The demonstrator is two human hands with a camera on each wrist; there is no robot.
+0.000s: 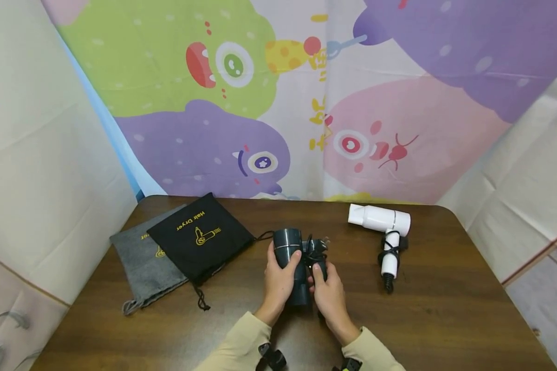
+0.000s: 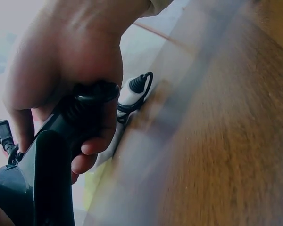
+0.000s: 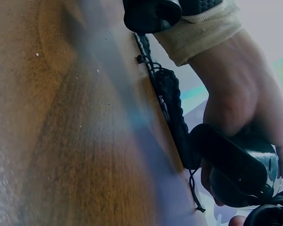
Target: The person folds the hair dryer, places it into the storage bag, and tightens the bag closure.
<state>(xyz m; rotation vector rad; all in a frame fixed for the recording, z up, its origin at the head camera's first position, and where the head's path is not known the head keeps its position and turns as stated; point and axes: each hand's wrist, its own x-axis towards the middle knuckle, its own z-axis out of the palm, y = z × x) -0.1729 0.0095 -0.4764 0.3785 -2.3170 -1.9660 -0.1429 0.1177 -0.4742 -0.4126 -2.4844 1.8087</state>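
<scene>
A dark, glossy hair dryer [image 1: 287,242] is held between both hands over the middle of the table. My left hand [image 1: 278,283] grips its wide barrel from the left, thumb laid along the top. On the other side, my right hand [image 1: 330,299] holds the handle [image 2: 80,117], fingers curled round it. A black cord [image 1: 314,253] lies bundled against the handle, and its plug [image 2: 3,130] sticks out past the fingers. In the right wrist view, the left hand [image 3: 243,94] wraps the barrel, whose round end [image 3: 240,188] faces the camera.
A black drawstring pouch [image 1: 204,242] printed "Hair Dryer" overlaps a grey pouch [image 1: 141,268] at the left. On the right lies a white hair dryer [image 1: 380,219], its black cord wound round the handle. A cartoon-printed curtain [image 1: 301,154] hangs behind the brown table [image 1: 445,309].
</scene>
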